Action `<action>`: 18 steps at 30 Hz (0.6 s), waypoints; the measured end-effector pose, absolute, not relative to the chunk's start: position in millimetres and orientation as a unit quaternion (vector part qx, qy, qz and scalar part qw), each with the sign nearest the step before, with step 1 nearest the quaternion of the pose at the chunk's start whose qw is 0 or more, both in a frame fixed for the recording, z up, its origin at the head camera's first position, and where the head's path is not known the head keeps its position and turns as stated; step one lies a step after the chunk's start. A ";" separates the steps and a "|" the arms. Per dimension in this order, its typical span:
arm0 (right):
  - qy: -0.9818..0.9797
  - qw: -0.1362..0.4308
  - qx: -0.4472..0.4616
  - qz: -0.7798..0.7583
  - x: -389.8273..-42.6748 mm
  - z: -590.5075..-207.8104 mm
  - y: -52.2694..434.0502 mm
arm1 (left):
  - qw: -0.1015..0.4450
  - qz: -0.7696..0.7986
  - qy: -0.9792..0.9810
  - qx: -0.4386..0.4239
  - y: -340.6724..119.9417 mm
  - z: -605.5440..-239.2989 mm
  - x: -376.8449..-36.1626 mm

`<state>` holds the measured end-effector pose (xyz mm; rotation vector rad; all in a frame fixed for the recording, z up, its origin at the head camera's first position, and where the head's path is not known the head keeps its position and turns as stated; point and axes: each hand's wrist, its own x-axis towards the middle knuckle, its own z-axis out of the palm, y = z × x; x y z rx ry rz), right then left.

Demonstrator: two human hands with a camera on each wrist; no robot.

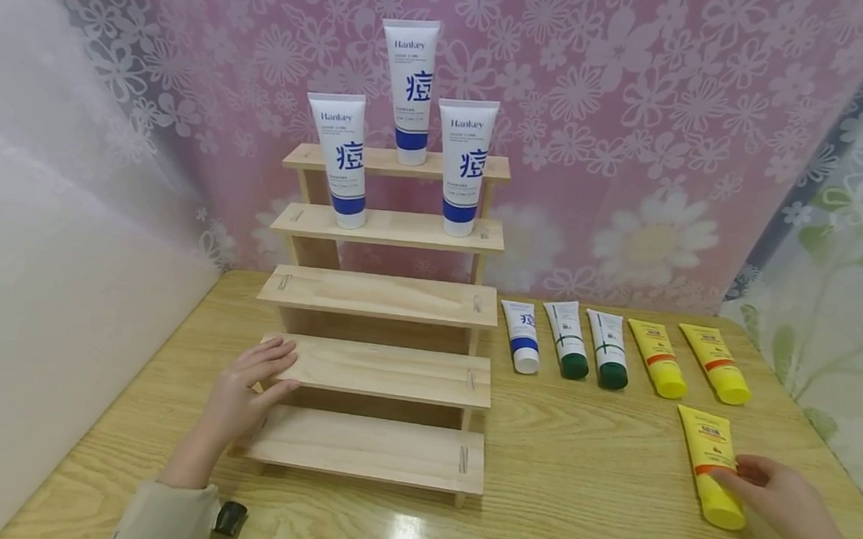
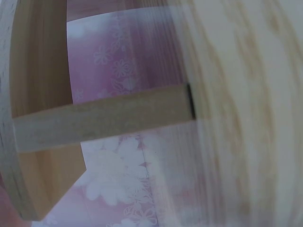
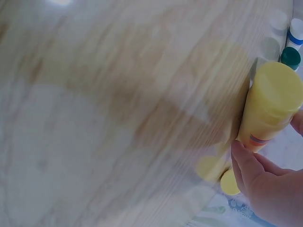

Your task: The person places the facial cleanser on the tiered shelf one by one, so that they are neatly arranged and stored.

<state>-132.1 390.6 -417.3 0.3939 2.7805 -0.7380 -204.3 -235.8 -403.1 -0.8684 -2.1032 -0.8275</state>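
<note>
A wooden stepped rack with several tiers stands at the middle of the table. My left hand rests on the left end of its second-lowest step, fingers straight on top and thumb at the front edge. The left wrist view shows only blurred wood of the rack. My right hand grips a yellow tube that lies on the table at the near right. In the right wrist view, the thumb and a finger of that hand sit on either side of the tube.
Three white and blue tubes stand upright on the upper steps: one on the top step and two below. Right of the rack lie a white-blue tube, two green-capped tubes and two yellow tubes. A floral curtain hangs behind.
</note>
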 end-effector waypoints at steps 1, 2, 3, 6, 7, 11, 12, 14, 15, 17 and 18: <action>0.950 0.125 0.136 -0.252 -132.3 -416.4 390.3 | 0.353 -0.320 -0.812 -0.336 -235.7 -403.0 -204.4; 0.949 0.130 0.136 -0.251 -132.5 -416.0 389.7 | 0.354 -0.320 -0.812 -0.336 -235.7 -402.8 -204.6; 0.949 0.133 0.136 -0.251 -132.6 -415.3 389.0 | 0.355 -0.321 -0.811 -0.338 -235.6 -402.6 -205.0; 0.946 0.146 0.135 -0.255 -133.3 -412.5 387.4 | 0.357 -0.321 -0.809 -0.340 -235.3 -402.4 -205.4; 0.945 0.149 0.135 -0.257 -133.2 -411.7 386.7 | 0.356 -0.322 -0.809 -0.340 -235.3 -402.4 -205.5; 0.942 0.159 0.128 -0.267 -132.8 -409.9 385.1 | 0.355 -0.324 -0.809 -0.338 -235.6 -402.8 -205.5; 0.941 0.161 0.127 -0.270 -132.7 -409.7 384.9 | 0.354 -0.324 -0.809 -0.338 -235.7 -402.9 -205.4; 0.933 0.169 0.127 -0.290 -132.6 -409.6 385.1 | 0.354 -0.325 -0.809 -0.339 -235.7 -402.8 -205.3; 0.927 0.174 0.129 -0.306 -132.8 -409.6 385.1 | 0.354 -0.324 -0.809 -0.339 -235.7 -402.8 -205.2; 0.914 0.181 0.134 -0.339 -133.3 -409.7 385.5 | 0.354 -0.324 -0.809 -0.340 -235.7 -402.9 -205.0; 0.906 0.184 0.137 -0.355 -133.3 -409.8 385.6 | 0.354 -0.323 -0.809 -0.339 -235.6 -403.1 -204.9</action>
